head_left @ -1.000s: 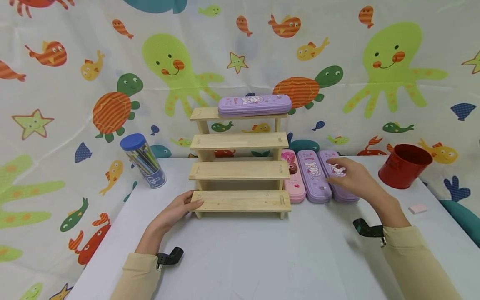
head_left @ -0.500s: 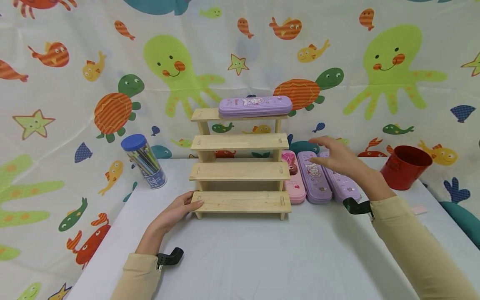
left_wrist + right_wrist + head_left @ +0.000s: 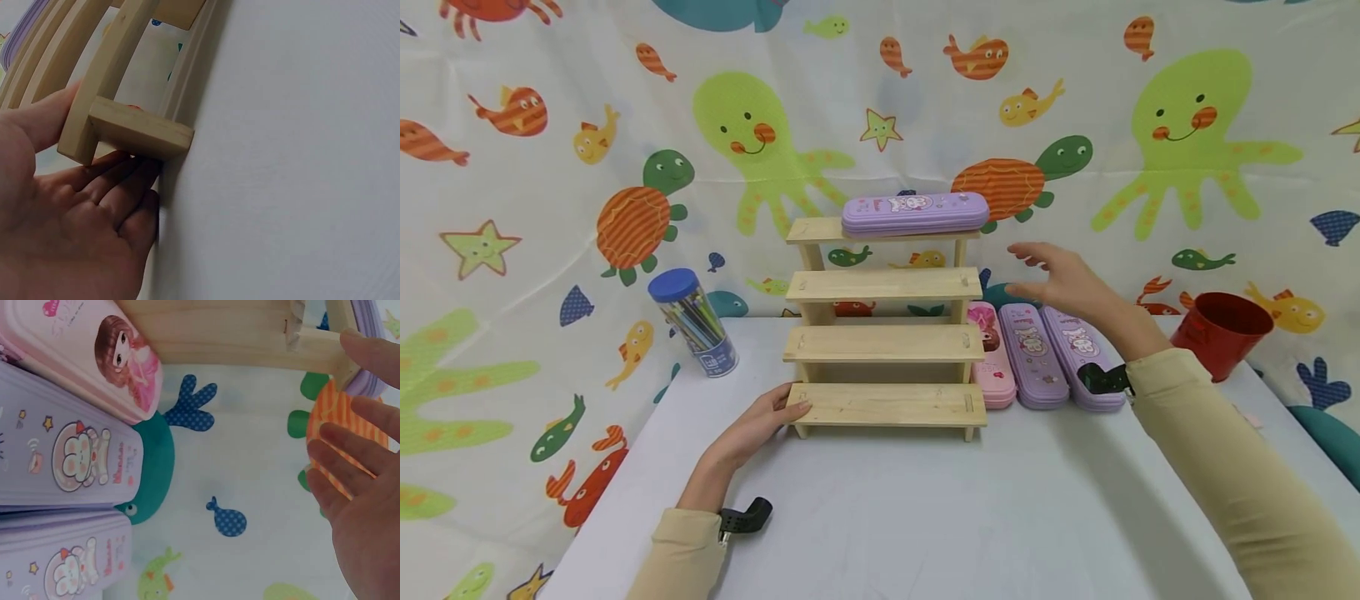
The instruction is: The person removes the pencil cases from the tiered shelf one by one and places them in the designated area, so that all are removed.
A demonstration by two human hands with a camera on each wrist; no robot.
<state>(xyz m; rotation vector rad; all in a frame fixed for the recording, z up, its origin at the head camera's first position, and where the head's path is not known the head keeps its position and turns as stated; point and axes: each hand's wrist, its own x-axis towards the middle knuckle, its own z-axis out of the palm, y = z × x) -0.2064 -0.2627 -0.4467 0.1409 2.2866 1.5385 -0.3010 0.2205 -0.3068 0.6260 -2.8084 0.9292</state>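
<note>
A four-tier wooden step shelf [image 3: 886,342] stands on the table, and a purple pencil case [image 3: 916,213] lies across its top tier. My left hand [image 3: 765,418] grips the left end of the lowest tier. In the left wrist view its thumb lies on the board, with the fingers [image 3: 128,187] by the leg. My right hand [image 3: 1067,283] is in the air right of the shelf, its fingers spread and holding nothing. Below it, a pink pencil case [image 3: 993,367] and two purple pencil cases, the middle one [image 3: 1035,358] and the right one [image 3: 1092,367], lie side by side.
A clear tub of pencils with a blue lid [image 3: 694,321] stands at the back left. A red bucket [image 3: 1221,333] is at the back right, partly behind my right sleeve [image 3: 1217,450]. A sea-animal cloth [image 3: 917,117] hangs behind the white table [image 3: 880,517].
My right hand has risen from above the right purple pencil case, moving up and left towards the shelf's upper tiers. The left hand keeps its hold on the lowest tier.
</note>
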